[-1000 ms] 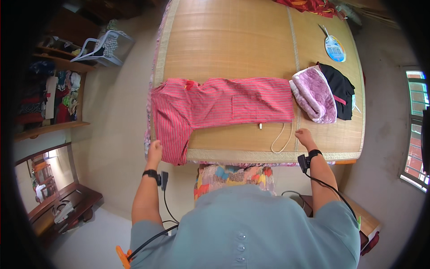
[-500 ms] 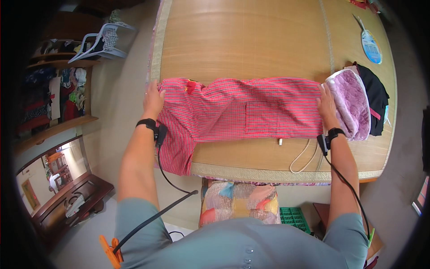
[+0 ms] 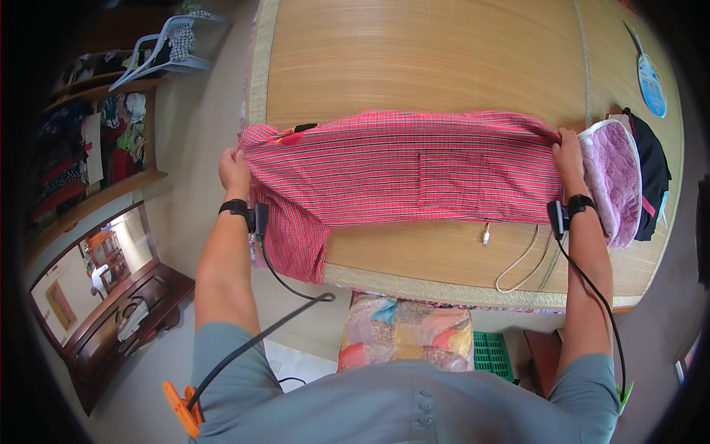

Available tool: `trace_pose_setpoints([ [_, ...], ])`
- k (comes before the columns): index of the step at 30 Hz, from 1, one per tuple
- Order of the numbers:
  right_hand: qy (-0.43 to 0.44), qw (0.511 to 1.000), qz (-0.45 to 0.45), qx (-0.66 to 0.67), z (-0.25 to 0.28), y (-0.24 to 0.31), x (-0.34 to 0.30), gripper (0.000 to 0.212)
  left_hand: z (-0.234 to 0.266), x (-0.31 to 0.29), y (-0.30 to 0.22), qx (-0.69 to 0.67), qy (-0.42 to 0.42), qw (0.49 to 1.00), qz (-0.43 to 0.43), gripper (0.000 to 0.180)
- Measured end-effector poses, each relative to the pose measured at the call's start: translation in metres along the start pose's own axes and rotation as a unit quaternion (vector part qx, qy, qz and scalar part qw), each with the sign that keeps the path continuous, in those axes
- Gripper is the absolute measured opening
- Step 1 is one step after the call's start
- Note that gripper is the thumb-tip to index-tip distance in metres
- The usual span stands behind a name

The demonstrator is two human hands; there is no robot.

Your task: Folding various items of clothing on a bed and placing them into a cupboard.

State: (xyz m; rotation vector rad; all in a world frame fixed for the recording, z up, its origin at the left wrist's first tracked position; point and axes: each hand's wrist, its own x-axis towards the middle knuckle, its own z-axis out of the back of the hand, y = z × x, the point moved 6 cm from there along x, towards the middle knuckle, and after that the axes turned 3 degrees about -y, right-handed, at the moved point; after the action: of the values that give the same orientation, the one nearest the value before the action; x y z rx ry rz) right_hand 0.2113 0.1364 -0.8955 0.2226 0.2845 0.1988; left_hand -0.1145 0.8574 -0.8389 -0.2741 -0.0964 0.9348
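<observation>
A long red plaid smock (image 3: 370, 170) with a patch pocket lies stretched sideways over the mat-covered bed (image 3: 421, 59). One sleeve hangs toward me at the left, and a small red, yellow and black patch shows near its upper left edge. My left hand (image 3: 235, 174) is closed on the smock's left end, fingers pinching the cloth. At the opposite end, my right hand (image 3: 569, 159) grips the upper right corner. The smock's top edge looks slightly raised and taut between both hands. Right beside my right hand lies a folded purple quilted cloth (image 3: 612, 185) with white edging.
Black clothing (image 3: 649, 177) lies beyond the purple cloth, and a blue hand fan (image 3: 651, 85) farther back. A white cable (image 3: 518, 285) with a plug rests before the smock. Near me are a patchwork cushion (image 3: 407, 333) and a green crate (image 3: 492, 355). Black wires run from both wrists.
Both hands have closed on the smock's ends and pulled it wider. Its wrinkles have smoothed out and the pocket shows more clearly. The view has shifted slightly.
</observation>
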Motion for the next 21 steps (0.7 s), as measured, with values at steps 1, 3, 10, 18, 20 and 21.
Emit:
trace_pose_setpoints([
  [1, -0.061, 0.998, 0.005, -0.016, 0.005, 0.02, 0.0, 0.039, 0.004, -0.001, 0.004, 0.005, -0.004, 1.0, 0.004, 0.029],
  [3, -0.122, 0.991, 0.006, -0.049, 0.018, 0.017, -0.012, 0.047, 0.01, -0.022, -0.064, 0.073, -0.17, 0.981, -0.057, 0.037],
  [10, -0.152, 0.977, 0.151, -0.01, 0.009, 0.12, -0.062, 0.066, -0.043, -0.14, -0.211, 0.071, 0.07, 0.914, -0.394, 0.062],
  [18, -0.038, 0.999, -0.013, -0.014, -0.028, 0.044, -0.048, 0.073, -0.075, -0.138, -0.152, 0.072, 0.125, 0.973, -0.178, 0.08],
  [20, -0.035, 0.999, -0.036, -0.002, -0.027, 0.004, -0.04, 0.072, -0.066, -0.15, -0.13, 0.114, 0.126, 0.966, -0.192, 0.08],
  [21, -0.031, 0.998, -0.054, 0.011, -0.024, -0.008, -0.039, 0.071, -0.061, -0.158, -0.124, 0.158, 0.125, 0.959, -0.201, 0.079],
])
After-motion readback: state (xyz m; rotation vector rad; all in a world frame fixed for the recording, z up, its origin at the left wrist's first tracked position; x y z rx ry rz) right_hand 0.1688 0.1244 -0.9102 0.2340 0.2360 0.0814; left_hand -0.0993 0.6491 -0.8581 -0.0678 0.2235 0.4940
